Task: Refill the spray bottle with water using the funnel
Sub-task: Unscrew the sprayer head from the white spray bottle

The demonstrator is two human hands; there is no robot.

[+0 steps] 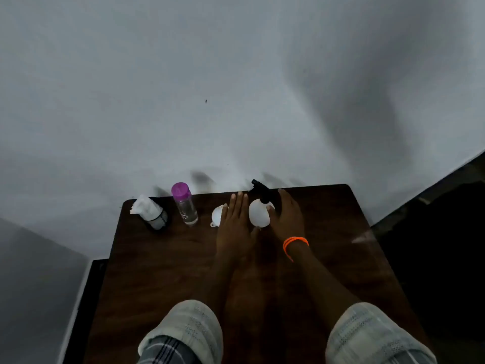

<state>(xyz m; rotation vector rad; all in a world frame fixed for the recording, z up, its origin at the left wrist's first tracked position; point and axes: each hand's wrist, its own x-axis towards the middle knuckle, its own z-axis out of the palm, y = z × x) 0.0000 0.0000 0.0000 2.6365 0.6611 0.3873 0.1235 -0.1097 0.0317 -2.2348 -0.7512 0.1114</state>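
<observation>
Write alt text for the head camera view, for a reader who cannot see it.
Two bare hands close in on a white spray bottle with a black trigger head on a dark wooden table: the left hand flat beside it, the right hand around its side. To the left stand a white funnel, a purple-capped water bottle and a tissue holder.

Both hands reached forward, fingers straight: left hand (234,224) flat, right hand (286,219) slightly cupped

Far edge of the desk (162,271), four things in a row.
Leftmost the tissue holder (152,214), then the water bottle (184,204), the funnel (217,214), and the spray bottle (259,210) rightmost, between left hand (235,227) and right hand (287,219).
</observation>
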